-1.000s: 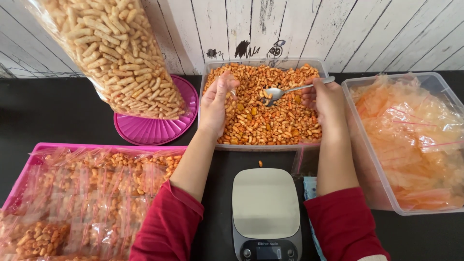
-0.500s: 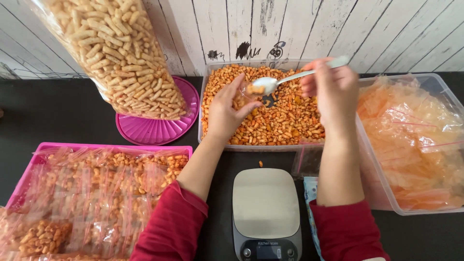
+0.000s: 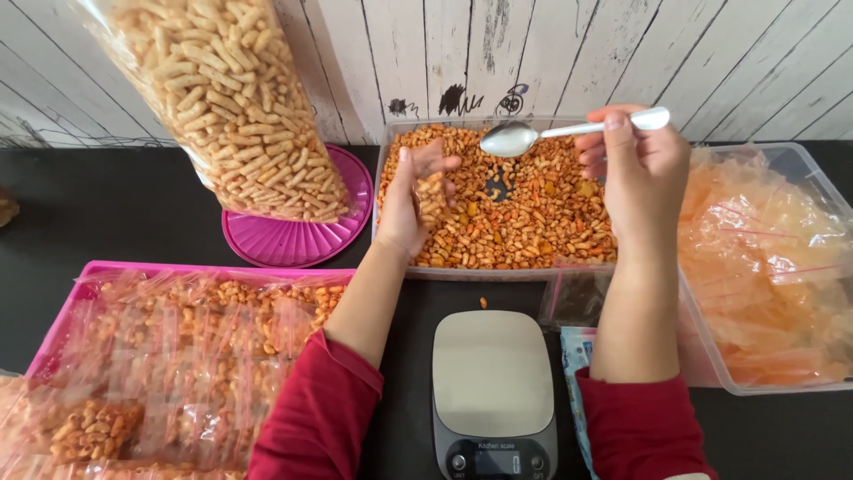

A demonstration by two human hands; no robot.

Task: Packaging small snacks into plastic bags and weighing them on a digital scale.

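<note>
Spoon (image 3: 569, 133) is hovering empty above the clear tub of orange snack pieces (image 3: 506, 200), pinched by the right hand (image 3: 641, 173). The left hand (image 3: 419, 197) is curling around a small clear bag of snacks over the tub. A kitchen scale (image 3: 493, 391) is sitting on the desk (image 3: 133, 213) just below.

We see a small clear bag (image 3: 433, 197), partly filled with orange snack pieces, held upright at ten o'clock over the clear tub of orange snacks (image 3: 515, 209). A metal spoon (image 3: 569, 133) with its bowl empty lies level at twelve o'clock above that tub, handle pointing toward three o'clock.
</note>
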